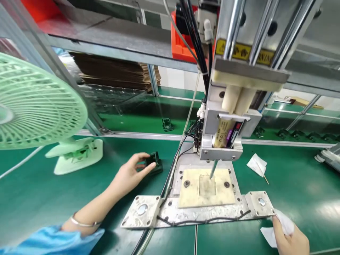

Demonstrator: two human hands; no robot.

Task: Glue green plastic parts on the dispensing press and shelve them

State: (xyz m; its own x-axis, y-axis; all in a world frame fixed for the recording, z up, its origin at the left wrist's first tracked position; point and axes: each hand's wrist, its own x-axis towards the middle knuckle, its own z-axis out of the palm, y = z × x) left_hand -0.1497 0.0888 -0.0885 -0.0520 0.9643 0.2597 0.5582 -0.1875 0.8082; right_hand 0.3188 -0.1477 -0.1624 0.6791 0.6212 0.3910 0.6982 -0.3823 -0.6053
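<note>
My left hand (131, 172) reaches forward over the green bench and pinches a small black part (154, 162) between thumb and fingers, just left of the machine's base. My right hand (289, 241) sits at the bottom right corner, fingers closed on a white piece of paper or cloth (281, 226) that lies on the bench. Between the hands stands a dispensing machine (225, 117) whose needle tip (212, 171) points down at a cream fixture plate (205, 187) with an empty square recess.
A pale green desk fan (34, 106) stands at the left. Black cables (170, 173) run down beside the metal base plate (199, 212). A white wipe with a swab (257, 164) lies at the right. Several small black parts (297, 134) sit on the far conveyor; folded cardboard (117, 74) is stacked behind.
</note>
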